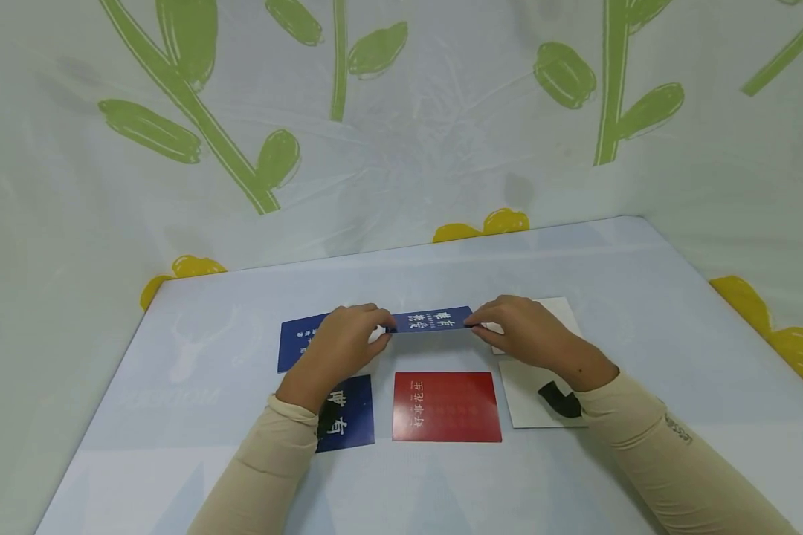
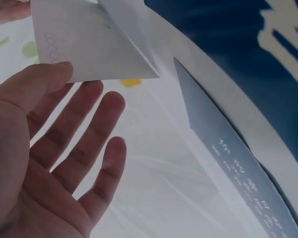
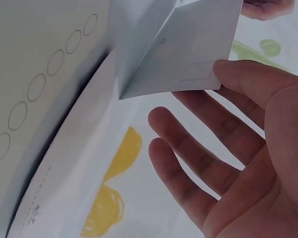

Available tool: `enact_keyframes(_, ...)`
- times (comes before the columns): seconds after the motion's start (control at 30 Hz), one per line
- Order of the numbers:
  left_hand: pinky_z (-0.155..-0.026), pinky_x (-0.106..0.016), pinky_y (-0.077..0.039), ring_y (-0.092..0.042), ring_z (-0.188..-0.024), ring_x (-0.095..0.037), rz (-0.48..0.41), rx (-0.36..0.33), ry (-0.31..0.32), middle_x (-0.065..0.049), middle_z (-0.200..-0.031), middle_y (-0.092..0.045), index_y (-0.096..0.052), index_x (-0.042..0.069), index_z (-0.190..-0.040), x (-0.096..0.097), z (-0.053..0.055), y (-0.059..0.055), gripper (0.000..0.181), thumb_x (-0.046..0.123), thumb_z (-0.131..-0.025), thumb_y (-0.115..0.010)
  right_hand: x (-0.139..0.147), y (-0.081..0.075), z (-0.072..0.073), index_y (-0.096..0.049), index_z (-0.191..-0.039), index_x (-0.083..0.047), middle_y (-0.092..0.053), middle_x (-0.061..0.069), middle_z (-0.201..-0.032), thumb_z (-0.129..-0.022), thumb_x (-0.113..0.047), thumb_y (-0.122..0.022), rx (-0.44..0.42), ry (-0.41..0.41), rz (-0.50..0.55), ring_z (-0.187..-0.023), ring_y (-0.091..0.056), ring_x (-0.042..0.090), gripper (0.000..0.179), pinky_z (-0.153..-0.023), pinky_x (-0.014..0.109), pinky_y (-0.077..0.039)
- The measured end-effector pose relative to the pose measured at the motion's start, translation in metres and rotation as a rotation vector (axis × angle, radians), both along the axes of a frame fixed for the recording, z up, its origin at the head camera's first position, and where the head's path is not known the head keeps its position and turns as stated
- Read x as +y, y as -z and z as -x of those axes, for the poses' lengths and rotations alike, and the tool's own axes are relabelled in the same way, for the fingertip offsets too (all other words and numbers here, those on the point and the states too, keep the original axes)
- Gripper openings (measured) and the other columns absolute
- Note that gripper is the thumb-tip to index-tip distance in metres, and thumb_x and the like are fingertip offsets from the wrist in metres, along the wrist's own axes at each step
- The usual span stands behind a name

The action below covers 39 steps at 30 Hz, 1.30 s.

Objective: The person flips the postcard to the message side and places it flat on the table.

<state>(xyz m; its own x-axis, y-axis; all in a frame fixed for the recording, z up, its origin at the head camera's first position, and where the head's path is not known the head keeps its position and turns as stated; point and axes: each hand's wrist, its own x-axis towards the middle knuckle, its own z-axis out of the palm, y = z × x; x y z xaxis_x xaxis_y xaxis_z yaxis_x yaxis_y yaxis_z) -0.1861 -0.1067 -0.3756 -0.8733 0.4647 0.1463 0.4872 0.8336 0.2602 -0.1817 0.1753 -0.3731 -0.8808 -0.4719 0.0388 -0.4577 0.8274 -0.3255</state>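
Observation:
Between my two hands a blue postcard (image 1: 431, 319) with white characters is held up over the table. My left hand (image 1: 344, 342) pinches its left end with thumb and fingers, and my right hand (image 1: 531, 334) pinches the right end. Both wrist views show the card's pale underside (image 2: 79, 44), with a row of small circles and a stamp box. The other fingers of each hand are spread below the card. Nearer me lies a red card (image 1: 447, 407) with white writing. Two blue cards, one farther back (image 1: 297, 343) and one nearer (image 1: 349, 427), lie partly hidden by my left arm.
On the right are two white cards, one behind my right hand (image 1: 563, 313) and a nearer one (image 1: 525, 397) with a black mark. All lie on a pale tabletop (image 1: 187, 423). A white sheet (image 1: 442, 148) with green leaf prints hangs behind it.

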Motion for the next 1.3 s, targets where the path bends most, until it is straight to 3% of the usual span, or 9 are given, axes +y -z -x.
enact_keyframes(0.57, -0.084, -0.036, -0.057, -0.074, -0.089, -0.017, -0.039, 0.072, 0.013, 0.0, -0.102, -0.078, -0.077, 0.016, -0.109, -0.0012, 0.0038, 0.0033, 0.021, 0.015, -0.088, -0.077, 0.0014, 0.0009, 0.0036, -0.077, -0.114, -0.013, -0.076, 0.005, -0.112, -0.089, -0.012, -0.075, 0.051, 0.008, 0.039, -0.109, -0.07, 0.026, 0.025, -0.092, 0.044, -0.058)
enact_keyframes(1.3, -0.083, -0.036, -0.058, -0.075, -0.087, -0.016, -0.086, 0.091, -0.004, -0.001, -0.101, -0.078, -0.076, 0.016, -0.11, -0.001, 0.0054, 0.0001, 0.02, 0.014, -0.09, -0.075, 0.0022, 0.0036, 0.0059, -0.076, -0.112, -0.007, -0.077, 0.004, -0.103, -0.09, -0.009, -0.073, 0.136, 0.005, 0.143, -0.095, -0.071, 0.021, 0.022, -0.084, 0.041, -0.059)
